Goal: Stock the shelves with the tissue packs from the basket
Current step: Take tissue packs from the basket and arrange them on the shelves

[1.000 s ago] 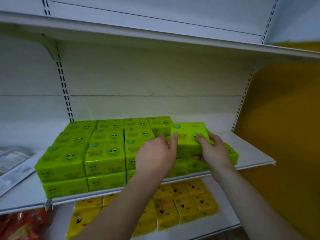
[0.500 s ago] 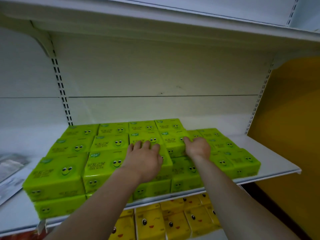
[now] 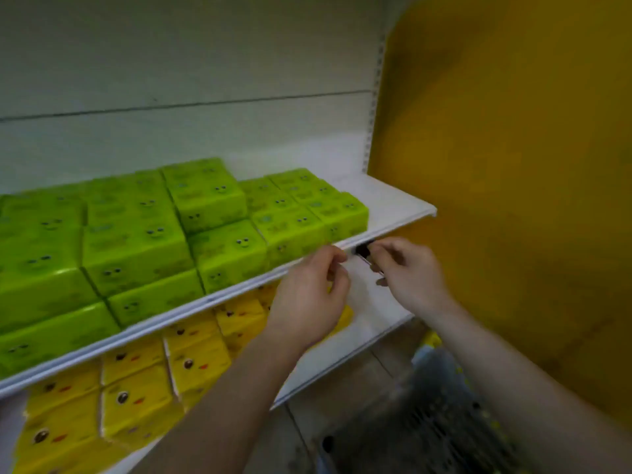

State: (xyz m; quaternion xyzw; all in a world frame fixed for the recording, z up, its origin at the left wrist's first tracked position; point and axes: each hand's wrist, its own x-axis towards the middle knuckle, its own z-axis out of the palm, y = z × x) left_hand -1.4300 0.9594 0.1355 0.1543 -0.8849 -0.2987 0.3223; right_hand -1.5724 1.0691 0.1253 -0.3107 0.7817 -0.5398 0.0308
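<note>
Green plastic-wrapped tissue packs with smiley faces (image 3: 136, 248), stacked two high in rows on the white metal shelf (image 3: 393, 203), up and to the left of both hands. Lower single-layer packs at the stack's right end, just above the left hand (image 3: 307, 295). Left hand in front of the shelf's front edge, fingers curled inward, nothing visibly held. Right hand (image 3: 407, 271) just beside it, fingers loosely bent near a small dark object (image 3: 362, 250) under the shelf lip; whether touching or pinching it, cannot tell through the blur. Hands close together, not touching. Yellow tissue packs with printed faces (image 3: 136, 388) on the lower white shelf (image 3: 342, 360), below and left of the hands. Dark slatted plastic basket (image 3: 431, 429) on the floor, below the right forearm, contents too blurred to make out. Mustard-yellow panel (image 3: 513, 165) right of the right hand.
</note>
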